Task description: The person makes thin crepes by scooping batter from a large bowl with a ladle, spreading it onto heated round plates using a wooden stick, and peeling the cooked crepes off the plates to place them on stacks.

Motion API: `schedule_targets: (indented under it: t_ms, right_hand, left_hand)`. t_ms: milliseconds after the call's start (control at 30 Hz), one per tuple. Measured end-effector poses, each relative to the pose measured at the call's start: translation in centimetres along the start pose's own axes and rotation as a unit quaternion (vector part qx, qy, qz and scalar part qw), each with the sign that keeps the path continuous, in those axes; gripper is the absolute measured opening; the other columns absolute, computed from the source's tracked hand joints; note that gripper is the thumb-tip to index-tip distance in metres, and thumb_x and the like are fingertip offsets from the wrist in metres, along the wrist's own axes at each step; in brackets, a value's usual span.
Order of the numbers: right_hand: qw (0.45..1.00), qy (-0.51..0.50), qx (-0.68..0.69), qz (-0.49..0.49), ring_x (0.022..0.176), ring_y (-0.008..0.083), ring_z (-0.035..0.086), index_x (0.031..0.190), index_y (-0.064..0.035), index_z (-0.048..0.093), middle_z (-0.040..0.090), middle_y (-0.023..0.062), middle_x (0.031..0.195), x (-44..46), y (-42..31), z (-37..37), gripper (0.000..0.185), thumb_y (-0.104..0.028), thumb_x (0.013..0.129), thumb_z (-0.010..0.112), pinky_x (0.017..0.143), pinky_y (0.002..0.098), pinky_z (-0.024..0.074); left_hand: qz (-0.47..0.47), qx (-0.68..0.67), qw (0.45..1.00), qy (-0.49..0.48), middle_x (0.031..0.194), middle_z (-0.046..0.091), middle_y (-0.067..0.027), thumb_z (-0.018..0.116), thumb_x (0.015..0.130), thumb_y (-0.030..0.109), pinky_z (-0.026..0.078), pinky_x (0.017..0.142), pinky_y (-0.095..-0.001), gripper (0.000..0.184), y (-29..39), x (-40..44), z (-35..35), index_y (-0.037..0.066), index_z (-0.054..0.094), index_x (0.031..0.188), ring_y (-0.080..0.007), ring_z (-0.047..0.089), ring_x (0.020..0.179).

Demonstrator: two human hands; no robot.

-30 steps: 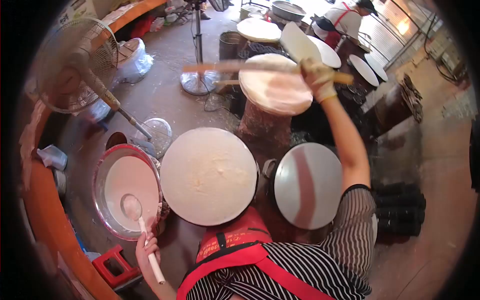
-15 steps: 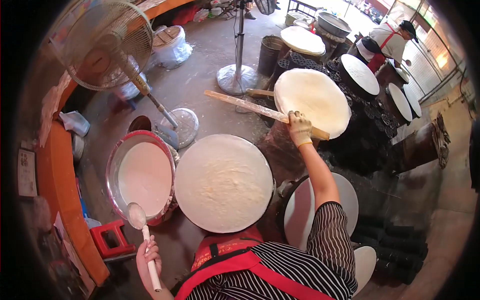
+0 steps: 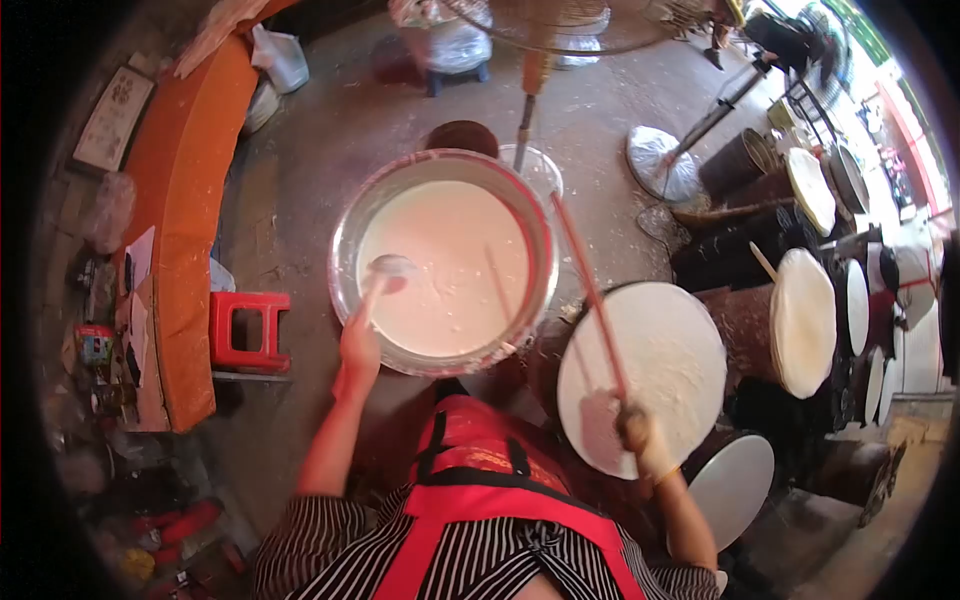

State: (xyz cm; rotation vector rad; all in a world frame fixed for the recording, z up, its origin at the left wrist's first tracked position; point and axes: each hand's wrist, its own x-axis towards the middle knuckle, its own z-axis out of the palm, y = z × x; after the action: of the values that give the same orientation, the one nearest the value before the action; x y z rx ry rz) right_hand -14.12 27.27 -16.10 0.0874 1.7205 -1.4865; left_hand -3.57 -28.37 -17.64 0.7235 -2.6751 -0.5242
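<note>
- In the head view, your left hand point(image 3: 360, 350) is closed round the pale handle of a round-bowled metal ladle point(image 3: 392, 266); blur hides the finger detail.
- The ladle points away from you and slightly right, its bowl inside the rim of the wide, round metal basin point(image 3: 345, 250). You cannot tell how deep it sits in the pale liquid batter point(image 3: 450, 310).
- Your right hand point(image 3: 650, 445), in what looks like a pale glove, grips the near end of a long, thin wooden stick point(image 3: 594, 290).
- That stick slants away and left, across the round, pale-topped griddle point(image 3: 650, 315), its far end near the basin's right side; its height is unclear.
- Your left hand is nearer the basin, at its near left side; your right is over the griddle's near edge.
</note>
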Motion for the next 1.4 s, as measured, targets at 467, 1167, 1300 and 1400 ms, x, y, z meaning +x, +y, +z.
schedule_targets:
  t_ms: [467,1167,1300,1400]
  right_hand:
    - [0.848,0.070,-0.519,-0.077,0.092,0.0440,0.063,0.156,-0.0245,0.016,0.064,0.0262,0.102,22.5,-4.7,33.7,0.068,-0.013,0.096,0.045,0.081,0.0532,0.0482]
    - [0.788,0.123,-0.388,-0.462,0.094,0.0386,0.064,0.154,-0.0220,0.029,0.062,0.0207,0.117,-7.0,-13.1,21.8,0.076,0.001,0.085,0.052,0.079,0.0454,0.0516]
    - [0.727,0.224,-0.413,-0.501,0.084,0.0309,0.067,0.152,-0.0178,0.035,0.065,0.0156,0.113,-8.0,-17.7,21.8,0.069,-0.003,0.087,0.055,0.065,0.0392,0.0530]
    - [0.697,0.269,-0.373,-0.550,0.077,0.0336,0.064,0.153,-0.0188,0.030,0.064,0.0171,0.105,-7.5,-19.2,24.5,0.069,-0.008,0.090,0.054,0.063,0.0421,0.0521]
  left_hand:
    - [-0.559,-0.531,0.567,-0.290,0.058,0.043,-0.0034,0.047,0.099,0.025,0.038,0.036,-0.0297,0.022,-5.4,10.9,15.0,0.004,0.053,0.094,-0.0149,0.044,0.042]
    - [-0.185,-0.691,0.673,-0.191,0.071,0.041,-0.0003,0.047,0.104,0.029,0.029,0.038,-0.0176,0.018,21.2,6.6,-33.2,0.012,0.044,0.112,-0.0041,0.037,0.049]
    - [-0.111,-0.569,0.800,-0.158,0.068,0.042,0.0012,0.047,0.103,0.030,0.027,0.036,-0.0179,0.021,20.3,10.3,-39.6,0.008,0.045,0.105,-0.0031,0.035,0.047]
    - [-0.108,-0.512,0.830,-0.194,0.066,0.039,0.0036,0.047,0.103,0.033,0.026,0.037,-0.0172,0.028,16.6,12.4,-38.3,0.005,0.047,0.104,-0.0025,0.033,0.046]
